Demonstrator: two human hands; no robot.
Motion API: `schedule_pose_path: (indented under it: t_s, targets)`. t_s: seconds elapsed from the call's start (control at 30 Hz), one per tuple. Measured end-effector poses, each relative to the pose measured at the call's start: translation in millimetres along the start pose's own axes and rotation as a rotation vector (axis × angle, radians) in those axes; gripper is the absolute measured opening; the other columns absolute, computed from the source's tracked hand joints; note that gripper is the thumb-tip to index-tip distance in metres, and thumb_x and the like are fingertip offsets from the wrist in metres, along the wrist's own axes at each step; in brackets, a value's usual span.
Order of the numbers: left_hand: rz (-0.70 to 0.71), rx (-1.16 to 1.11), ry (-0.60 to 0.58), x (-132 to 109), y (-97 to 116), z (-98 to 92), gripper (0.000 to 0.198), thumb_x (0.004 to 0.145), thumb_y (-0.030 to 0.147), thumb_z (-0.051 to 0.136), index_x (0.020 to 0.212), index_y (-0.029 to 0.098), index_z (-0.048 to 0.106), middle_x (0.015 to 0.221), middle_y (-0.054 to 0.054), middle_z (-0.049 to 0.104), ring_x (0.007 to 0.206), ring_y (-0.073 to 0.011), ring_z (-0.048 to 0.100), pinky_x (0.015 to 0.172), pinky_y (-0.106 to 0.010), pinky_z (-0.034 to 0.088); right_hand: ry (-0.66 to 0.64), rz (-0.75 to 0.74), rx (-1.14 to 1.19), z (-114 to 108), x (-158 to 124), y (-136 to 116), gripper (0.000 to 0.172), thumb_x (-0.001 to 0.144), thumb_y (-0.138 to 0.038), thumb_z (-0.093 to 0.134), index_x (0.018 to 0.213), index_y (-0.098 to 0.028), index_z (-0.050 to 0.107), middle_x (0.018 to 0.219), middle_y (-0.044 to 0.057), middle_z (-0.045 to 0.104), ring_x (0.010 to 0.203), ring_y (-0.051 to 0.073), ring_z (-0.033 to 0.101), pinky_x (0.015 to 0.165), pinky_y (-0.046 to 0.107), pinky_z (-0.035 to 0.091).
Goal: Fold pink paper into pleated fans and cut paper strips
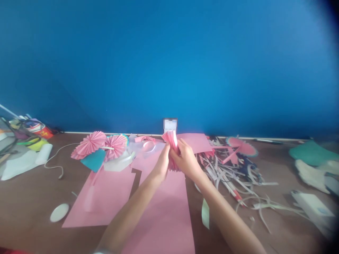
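Observation:
Between both hands, above the pink sheets, is a pleated pink paper (172, 138) with its folds gathered together. My left hand (162, 163) is closed on its left side, and my right hand (186, 157) pinches it from the right. The fingers hide much of its middle. Under my forearms lies a long pink paper sheet (164, 215). To the left, finished-looking pink paper fans (92, 144) rest beside a teal paper piece (93, 160). A roll of clear tape (149, 146) sits just behind my left hand.
Tangled white paper strips (225, 173) and another pink fan (242, 146) lie at the right. A phone (170, 125) leans against the blue wall (169, 63). A white oval object (59, 212) and a white cable (54, 166) are on the left; a white box (312, 204) is far right.

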State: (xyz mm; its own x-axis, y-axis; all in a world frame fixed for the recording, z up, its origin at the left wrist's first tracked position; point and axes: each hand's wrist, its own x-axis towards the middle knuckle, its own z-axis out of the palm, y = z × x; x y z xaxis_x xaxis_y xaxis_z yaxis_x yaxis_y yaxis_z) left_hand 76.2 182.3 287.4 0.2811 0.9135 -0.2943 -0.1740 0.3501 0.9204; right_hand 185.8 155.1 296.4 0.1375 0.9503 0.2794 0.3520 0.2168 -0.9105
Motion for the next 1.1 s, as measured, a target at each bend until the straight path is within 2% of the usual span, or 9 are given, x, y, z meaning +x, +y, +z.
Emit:
schedule_pose_path:
  t_s: [0.13, 0.33, 0.47, 0.6, 0.73, 0.83, 1.1]
  targets:
    - [-0.029, -0.046, -0.072, -2, 4, 0.0, 0.04, 0.094, 0.055, 0.054, 0.1, 0.019, 0.069, 0.089, -0.007, 0.073, 0.097, -0.0256, 0.069, 0.082, -0.032, 0.054, 0.006, -0.016, 0.039, 0, 1, 0, 0.021, 0.091, -0.019, 0.049, 0.072, -0.021, 0.044, 0.085, 0.002, 0.052, 0.071, 0.016, 0.051, 0.067, 0.028, 0.04]
    - [0.097, -0.101, -0.141, -3, 8, 0.1, 0.038, 0.094, 0.048, 0.058, 0.116, 0.018, 0.068, 0.108, -0.009, 0.073, 0.11, -0.0256, 0.067, 0.096, -0.035, 0.052, -0.05, 0.017, 0.11, -7, 2, 4, 0.017, 0.096, -0.029, 0.05, 0.084, -0.019, 0.056, 0.08, 0.001, 0.055, 0.072, 0.016, 0.053, 0.066, 0.026, 0.041]
    - [0.145, -0.063, -0.069, 1, 7, -3.9, 0.039, 0.092, 0.047, 0.064, 0.123, 0.023, 0.064, 0.12, -0.007, 0.071, 0.116, -0.025, 0.066, 0.1, -0.036, 0.051, -0.124, 0.074, 0.247, -7, 3, 5, 0.019, 0.095, -0.032, 0.051, 0.099, -0.017, 0.061, 0.079, 0.0, 0.06, 0.072, 0.016, 0.055, 0.065, 0.025, 0.043]
    - [0.2, 0.005, -0.02, 3, 10, -7.1, 0.036, 0.092, 0.049, 0.063, 0.119, 0.024, 0.065, 0.125, -0.007, 0.07, 0.129, -0.0249, 0.059, 0.106, -0.035, 0.048, -0.145, 0.116, 0.373, -6, 3, 3, 0.024, 0.093, -0.036, 0.057, 0.103, -0.015, 0.063, 0.085, 0.002, 0.064, 0.077, 0.017, 0.058, 0.068, 0.025, 0.046]
    - [0.244, 0.038, 0.023, 2, 14, -6.5, 0.039, 0.092, 0.051, 0.064, 0.121, 0.025, 0.065, 0.124, -0.006, 0.071, 0.133, -0.0252, 0.056, 0.109, -0.034, 0.045, -0.127, 0.145, 0.384, -6, 2, 2, 0.03, 0.091, -0.042, 0.061, 0.099, -0.014, 0.066, 0.08, 0.002, 0.062, 0.07, 0.016, 0.055, 0.063, 0.024, 0.045]
    - [0.248, 0.038, 0.073, 2, 15, -7.5, 0.04, 0.09, 0.052, 0.065, 0.121, 0.026, 0.066, 0.124, -0.006, 0.07, 0.132, -0.0254, 0.056, 0.107, -0.034, 0.047, -0.174, 0.167, 0.394, -7, 2, 2, 0.032, 0.09, -0.046, 0.061, 0.095, -0.014, 0.065, 0.071, -0.001, 0.058, 0.062, 0.014, 0.051, 0.057, 0.023, 0.043]
    - [0.254, 0.023, 0.106, 5, 16, -11.7, 0.038, 0.091, 0.057, 0.061, 0.112, 0.025, 0.064, 0.113, -0.005, 0.071, 0.117, -0.023, 0.064, 0.096, -0.031, 0.05, -0.256, 0.183, 0.396, -5, 1, 7, 0.031, 0.092, -0.045, 0.058, 0.083, -0.016, 0.059, 0.068, -0.002, 0.051, 0.059, 0.011, 0.045, 0.052, 0.022, 0.037]
